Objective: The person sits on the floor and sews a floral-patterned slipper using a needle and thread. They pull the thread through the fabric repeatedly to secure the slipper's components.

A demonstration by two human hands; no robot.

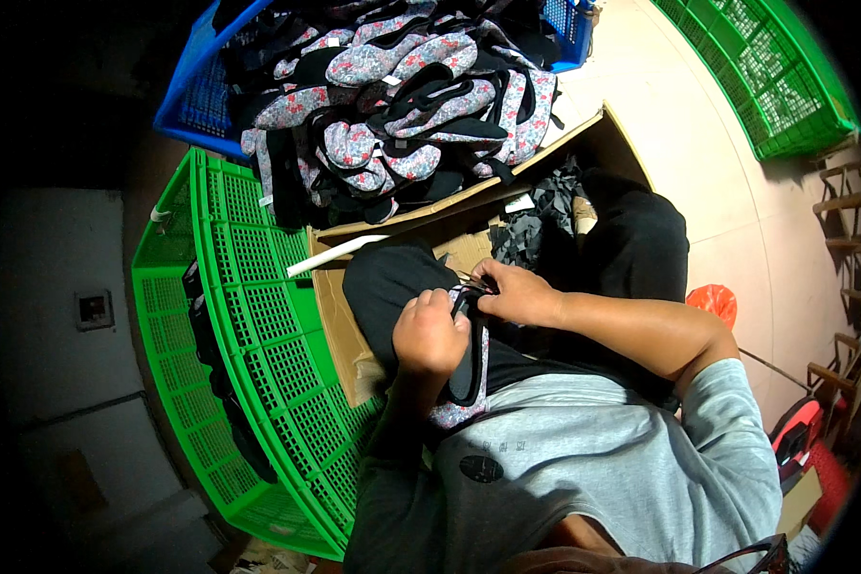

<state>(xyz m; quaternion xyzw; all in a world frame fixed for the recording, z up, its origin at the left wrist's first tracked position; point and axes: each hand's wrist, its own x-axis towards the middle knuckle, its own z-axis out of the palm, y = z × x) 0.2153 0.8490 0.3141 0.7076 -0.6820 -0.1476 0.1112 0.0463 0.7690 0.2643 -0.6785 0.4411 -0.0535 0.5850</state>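
My left hand (430, 333) is closed on a floral-and-black fabric piece (478, 368), shaped like a slipper, held over my lap. Its dark lining and pink-and-white flowered edge hang below my fist. Right beside it, my right hand (521, 295) is closed at the piece's upper end. A thin metal tool, which looks like small scissors (466, 278), shows at its fingertips; most of it is hidden. Many similar floral pieces (383, 124) lie heaped in front of me.
A blue crate (187, 110) bears the heap. Between my knees, a cardboard box (340, 325) holds dark scraps (536, 225). A white stick (335, 255) crosses its edge. Green crates stand at left (268, 335) and far right (765, 86). A red bag (714, 304) lies on the right.
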